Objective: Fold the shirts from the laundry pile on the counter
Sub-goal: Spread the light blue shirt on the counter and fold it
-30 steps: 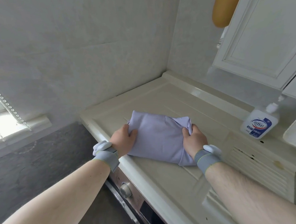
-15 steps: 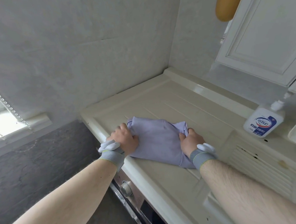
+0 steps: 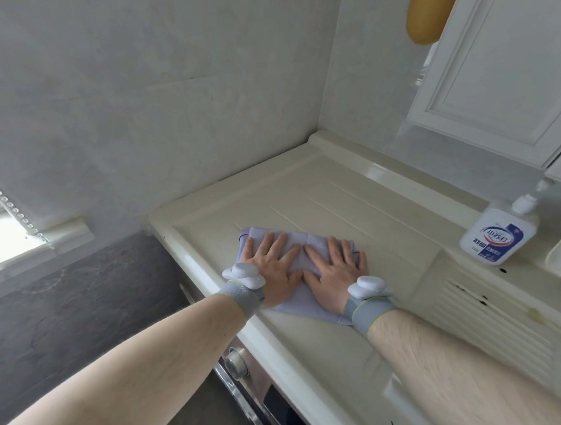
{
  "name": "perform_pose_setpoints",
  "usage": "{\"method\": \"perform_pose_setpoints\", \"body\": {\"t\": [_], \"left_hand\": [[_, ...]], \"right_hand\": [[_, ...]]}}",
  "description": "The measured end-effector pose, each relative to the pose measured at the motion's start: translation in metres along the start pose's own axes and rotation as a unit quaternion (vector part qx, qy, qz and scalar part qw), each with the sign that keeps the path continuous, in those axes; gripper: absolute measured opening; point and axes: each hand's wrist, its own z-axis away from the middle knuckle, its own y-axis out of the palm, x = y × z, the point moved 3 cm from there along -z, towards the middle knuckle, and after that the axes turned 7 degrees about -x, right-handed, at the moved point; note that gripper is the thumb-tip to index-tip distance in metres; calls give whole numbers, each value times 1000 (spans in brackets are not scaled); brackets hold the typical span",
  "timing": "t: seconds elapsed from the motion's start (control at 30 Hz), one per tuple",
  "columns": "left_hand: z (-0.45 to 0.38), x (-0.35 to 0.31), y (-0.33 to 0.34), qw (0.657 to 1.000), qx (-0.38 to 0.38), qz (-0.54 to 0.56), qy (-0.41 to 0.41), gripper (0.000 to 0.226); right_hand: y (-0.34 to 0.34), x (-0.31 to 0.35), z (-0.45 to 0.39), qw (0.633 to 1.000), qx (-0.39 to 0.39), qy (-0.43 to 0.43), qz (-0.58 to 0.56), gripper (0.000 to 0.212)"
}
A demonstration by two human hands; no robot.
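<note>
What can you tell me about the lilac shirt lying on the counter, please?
The lilac shirt is a thin, soft-looking fabric folded into a compact, roughly rectangular bundle with a dark trimmed edge at its far left corner. It lies flat on the cream counter, close to the front edge. The left hand and right hand press down on it side by side, fingers straight and spread, covering most of its top.

White pump bottle w/ blue label at worktop's right edge, yellow object hanging above, white cabinet door top right
</note>
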Motion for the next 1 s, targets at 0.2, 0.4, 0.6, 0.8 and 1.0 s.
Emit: {"method": "perform_pose_setpoints", "body": {"t": [0.2,0.4,0.6,0.8,1.0], "left_hand": [[1,0,12,1000,13,-1,-16,65],[-2,-2,14,999,35,-5,-21,64],[-3,-2,15,998,62,-7,-28,65],[-5,3,-24,994,50,82,-56,69],[4,70,-56,960,16,62,-273,51]], "right_hand": [[13,0,-1,1000,9,12,-27,60],[16,0,-2,999,5,21,-29,59],[17,1,-3,999,25,26,-10,60],[-20,-5,-11,990,116,29,-72,65],[-52,-68,16,938,75,269,-206,82]]}}
